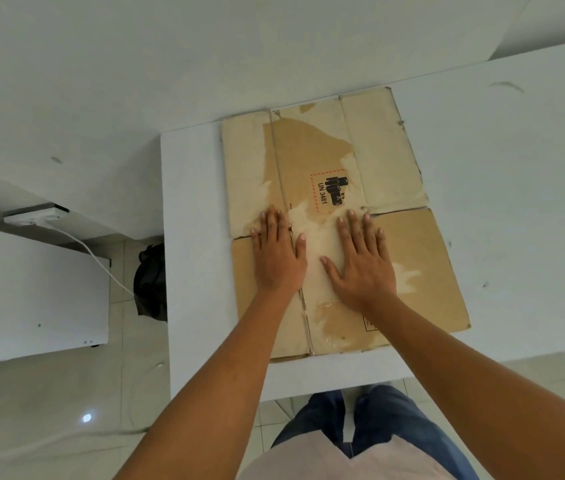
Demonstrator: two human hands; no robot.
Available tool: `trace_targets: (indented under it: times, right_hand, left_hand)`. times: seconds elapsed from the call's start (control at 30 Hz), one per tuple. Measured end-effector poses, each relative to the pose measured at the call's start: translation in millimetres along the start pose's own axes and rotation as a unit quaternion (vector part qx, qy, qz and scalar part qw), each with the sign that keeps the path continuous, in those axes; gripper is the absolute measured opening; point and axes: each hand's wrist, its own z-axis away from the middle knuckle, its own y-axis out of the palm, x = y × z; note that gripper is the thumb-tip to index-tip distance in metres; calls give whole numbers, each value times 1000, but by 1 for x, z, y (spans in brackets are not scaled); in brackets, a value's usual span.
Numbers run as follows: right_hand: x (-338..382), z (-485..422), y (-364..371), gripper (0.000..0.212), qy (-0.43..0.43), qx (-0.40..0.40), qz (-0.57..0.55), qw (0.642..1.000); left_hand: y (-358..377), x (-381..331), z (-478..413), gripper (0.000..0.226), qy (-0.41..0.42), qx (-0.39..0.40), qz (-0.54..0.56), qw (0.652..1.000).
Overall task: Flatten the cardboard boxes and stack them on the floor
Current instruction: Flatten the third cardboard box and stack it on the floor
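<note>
A white bench point(499, 202) fills the middle and right of the view, its far edge against a pale wall point(135, 64). The cardboard box point(395, 161) lies flattened on the bench, near its left end, with its flaps spread out in one plane. The brown face is scuffed, with pale patches where the top layer is torn away and a glossy strip of tape near its near edge. A red-dashed label point(329, 192) reading "UN 3481" sits near the box's middle.

Left of the box, past the bench's edge, a black bag point(151, 282) sits low on the tiled floor point(49, 410). Farther left of the box stands a white unit point(32, 296). A white cable point(101, 258) runs from a white socket block point(37, 214) down toward the bag. Nearer than the box, below the bench's front edge, blue jeans point(395, 420) and a pale shirt show.

The left hand point(279, 258) lies palm down on the box's left part, fingers straight and slightly spread, its fingertips at the slit between two flaps. The right hand point(364, 268) lies the same way just beside it, flat on the pale torn patch at the box's centre, thumb out toward the left hand. Neither hand grips anything; both are open and rest flat on the cardboard, with both forearms reaching over the box's near edge.
</note>
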Motion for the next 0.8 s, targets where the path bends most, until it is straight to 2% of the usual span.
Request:
trace_targets:
  times: [0.13,0.23,0.37,0.43,0.47,0.53,0.6,0.7,0.8]
  right_hand:
    - [-4,12,3,84,-7,-25,3,1000]
    - [-3,10,2,84,-7,-30,-1,1000]
    - [-7,4,-6,72,15,-63,-77,995]
    - [-14,-10,-16,64,66,-111,-117,985]
    - [-20,-17,-20,62,110,-130,-125,977]
    - [-34,-31,-26,65,210,-144,-131,958]
    - [-44,-39,-30,75,284,-131,-127,941]
    - [-46,-50,-37,90,351,-111,-130,921]
    - [-48,-57,-45,99,393,-90,-127,906]
  left_hand:
    - [11,7,21,74,39,-32,-57,997]
    - [11,7,21,74,35,-43,-59,997]
    - [2,6,16,67,26,-79,-40,996]
    - [-6,7,4,63,-25,-110,-39,993]
    - [-11,7,-3,66,-82,-119,-26,989]
    - [-18,7,-13,82,-218,-109,21,970]
    - [-23,7,-20,95,-298,-81,45,950]
    - [-30,7,-29,101,-350,-55,77,932]
    - [-38,11,-35,96,-378,-37,105,919]
